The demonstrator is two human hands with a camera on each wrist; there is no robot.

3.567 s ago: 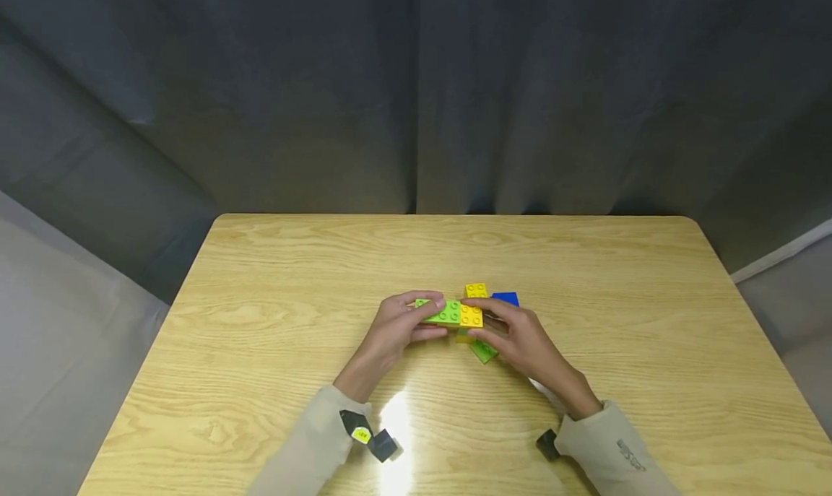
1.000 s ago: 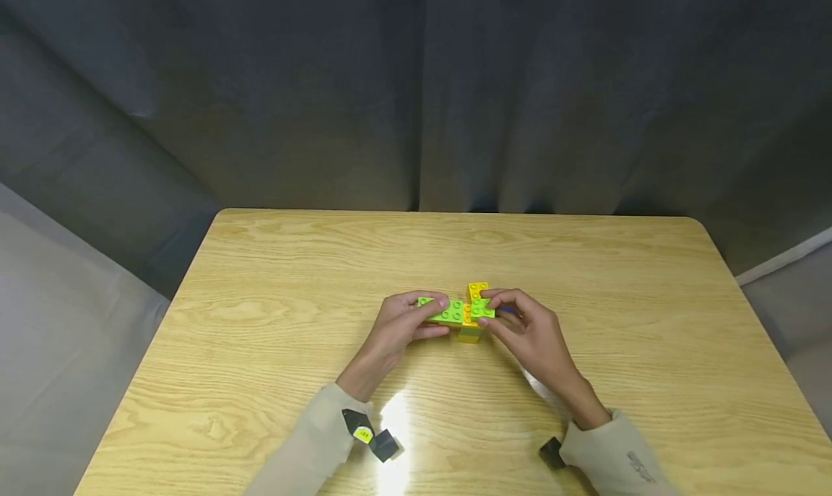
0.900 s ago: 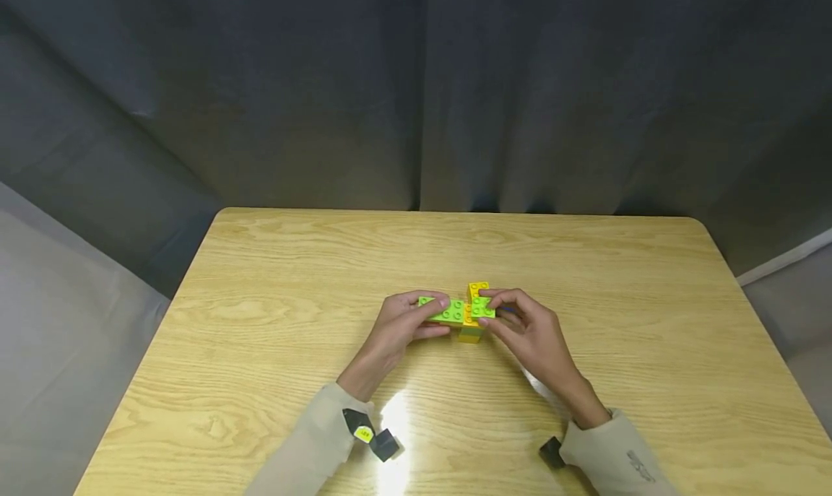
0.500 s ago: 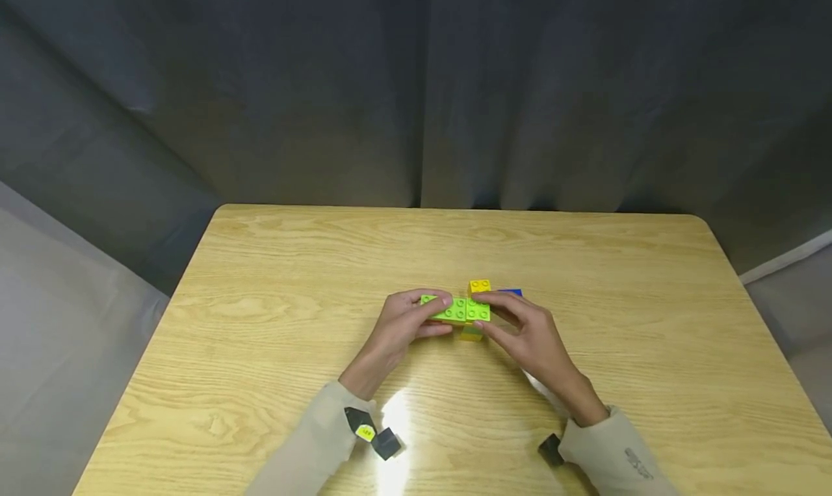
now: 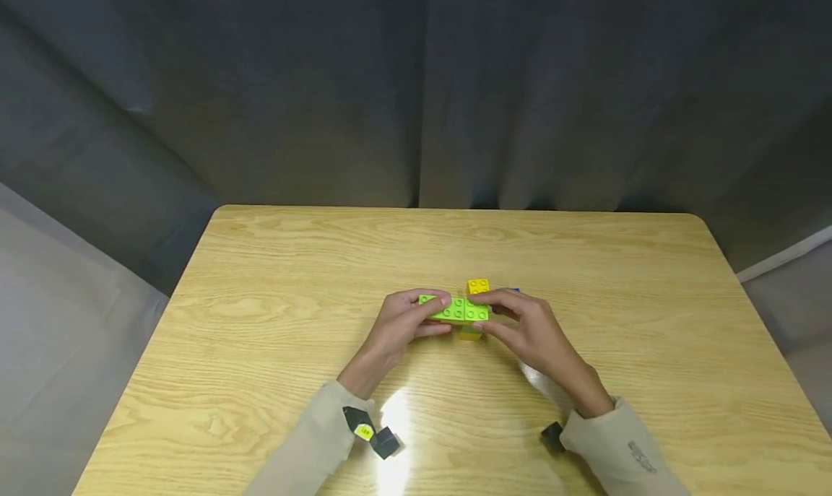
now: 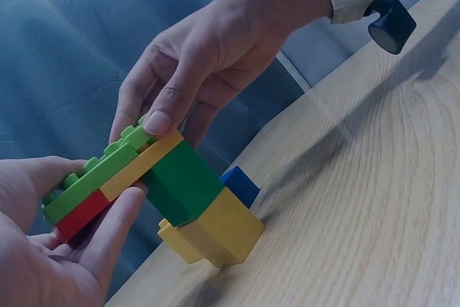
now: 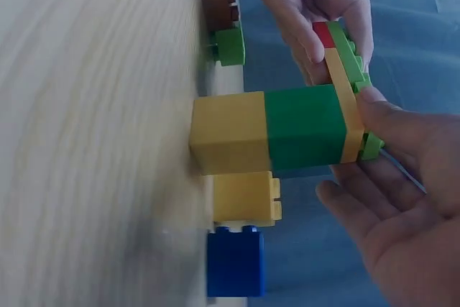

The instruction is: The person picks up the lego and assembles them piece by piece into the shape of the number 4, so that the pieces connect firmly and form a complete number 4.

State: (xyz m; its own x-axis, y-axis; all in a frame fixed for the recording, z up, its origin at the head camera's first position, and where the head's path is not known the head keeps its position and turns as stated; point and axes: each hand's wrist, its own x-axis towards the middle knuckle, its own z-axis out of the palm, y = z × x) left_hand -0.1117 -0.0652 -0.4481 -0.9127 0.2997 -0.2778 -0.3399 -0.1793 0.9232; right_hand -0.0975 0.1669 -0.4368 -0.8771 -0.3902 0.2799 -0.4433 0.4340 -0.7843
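A toy brick tower stands on the table, with a yellow brick (image 7: 230, 134) at its foot and a dark green brick (image 7: 305, 127) above it. Across its top lies a flat yellow brick (image 6: 144, 170) with a red brick (image 6: 80, 215) beside it, reaching out leftward. A long light green brick (image 5: 458, 309) covers these. My left hand (image 5: 392, 330) grips the overhanging end, thumb on top and fingers underneath. With thumb and fingers, my right hand (image 5: 542, 333) pinches a small light green brick (image 5: 477, 313) on the tower's top, in line with the long one.
Behind the tower stands another yellow brick (image 5: 478, 285), with a blue brick (image 7: 236, 262) close to it. Low in the right wrist view's background are a reddish-brown brick (image 7: 218, 8) and a green brick (image 7: 231, 47). A dark curtain (image 5: 312, 92) hangs behind the wooden table (image 5: 292, 250).
The right hand has brought the small light green brick onto the tower's top and shifted it left, beside the long one. Earlier a green brick lay right of the tower. The left hand barely moved.
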